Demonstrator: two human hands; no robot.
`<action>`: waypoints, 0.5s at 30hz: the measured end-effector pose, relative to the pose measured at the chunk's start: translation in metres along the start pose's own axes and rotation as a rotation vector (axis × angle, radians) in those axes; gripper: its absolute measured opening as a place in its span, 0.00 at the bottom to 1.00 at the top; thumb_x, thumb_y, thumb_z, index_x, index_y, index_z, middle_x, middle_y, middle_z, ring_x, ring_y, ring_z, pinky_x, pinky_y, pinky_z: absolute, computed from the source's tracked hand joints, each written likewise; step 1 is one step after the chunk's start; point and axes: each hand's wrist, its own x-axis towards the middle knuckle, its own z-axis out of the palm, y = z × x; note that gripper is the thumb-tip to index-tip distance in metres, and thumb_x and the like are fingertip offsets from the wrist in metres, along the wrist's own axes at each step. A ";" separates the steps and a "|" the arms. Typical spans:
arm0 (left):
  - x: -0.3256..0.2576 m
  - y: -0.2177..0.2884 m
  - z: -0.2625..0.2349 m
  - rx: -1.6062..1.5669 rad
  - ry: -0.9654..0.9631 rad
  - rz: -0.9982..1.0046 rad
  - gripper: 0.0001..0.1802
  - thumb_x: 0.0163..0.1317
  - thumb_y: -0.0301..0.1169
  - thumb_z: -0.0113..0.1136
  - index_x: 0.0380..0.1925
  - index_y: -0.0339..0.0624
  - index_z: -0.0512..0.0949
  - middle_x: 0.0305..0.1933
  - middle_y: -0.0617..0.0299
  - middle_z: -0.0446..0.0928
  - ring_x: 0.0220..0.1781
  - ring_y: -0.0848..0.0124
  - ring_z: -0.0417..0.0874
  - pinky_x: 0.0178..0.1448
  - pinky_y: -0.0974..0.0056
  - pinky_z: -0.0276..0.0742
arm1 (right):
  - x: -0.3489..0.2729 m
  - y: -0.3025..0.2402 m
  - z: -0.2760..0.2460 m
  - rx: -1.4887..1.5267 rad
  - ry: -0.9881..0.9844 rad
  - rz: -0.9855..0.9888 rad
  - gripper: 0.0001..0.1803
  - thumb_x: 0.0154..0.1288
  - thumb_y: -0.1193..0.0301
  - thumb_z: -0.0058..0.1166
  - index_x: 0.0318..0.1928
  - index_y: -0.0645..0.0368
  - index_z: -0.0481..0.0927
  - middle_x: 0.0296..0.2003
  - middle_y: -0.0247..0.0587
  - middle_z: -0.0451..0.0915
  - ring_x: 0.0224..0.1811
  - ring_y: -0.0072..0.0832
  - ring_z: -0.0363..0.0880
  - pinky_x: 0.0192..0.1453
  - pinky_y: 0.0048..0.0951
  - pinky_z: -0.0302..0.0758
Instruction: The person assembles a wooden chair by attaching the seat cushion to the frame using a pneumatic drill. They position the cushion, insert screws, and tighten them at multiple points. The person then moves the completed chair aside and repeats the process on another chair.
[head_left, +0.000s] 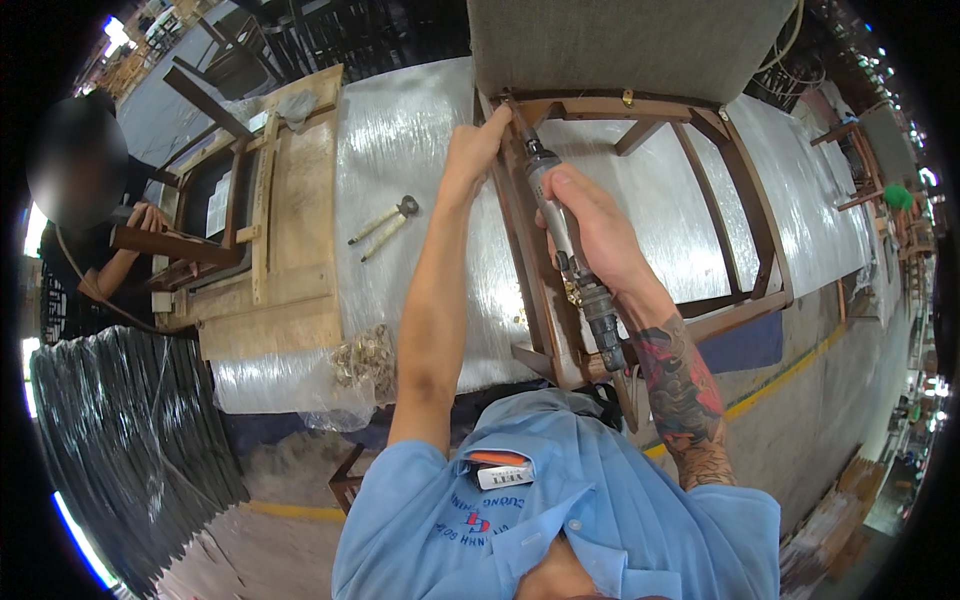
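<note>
My right hand (590, 220) is wrapped round a slim metal air screwdriver (566, 245), its hose end toward me. The tool's tip points away, at the far left corner of a dark brown wooden chair frame (765, 225) lying on the table. Close by that tip is my left hand (472, 160), its fingers pinched at the corner; whatever they grip is too small to make out. A grey fabric-covered panel (620, 45) rises from the frame's far side. Small brass-coloured brackets (627, 97) sit on the far rail.
Pincers (383, 228) lie on the plastic-wrapped table (400, 130), left of my forearm. Nearer me is a clear bag of small metal parts (365, 365). On the left, a co-worker (90, 220) handles another wooden frame (175, 243) over a plywood board (305, 200). Black wrapped stacks (135, 440) stand at lower left.
</note>
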 end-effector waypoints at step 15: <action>-0.006 -0.001 0.003 0.069 0.052 0.068 0.30 0.58 0.56 0.60 0.14 0.40 0.74 0.14 0.66 0.67 0.12 0.77 0.59 0.16 0.66 0.48 | 0.000 0.002 -0.002 -0.003 -0.014 -0.055 0.14 0.76 0.56 0.40 0.38 0.49 0.72 0.25 0.31 0.76 0.15 0.17 0.70 0.16 0.20 0.65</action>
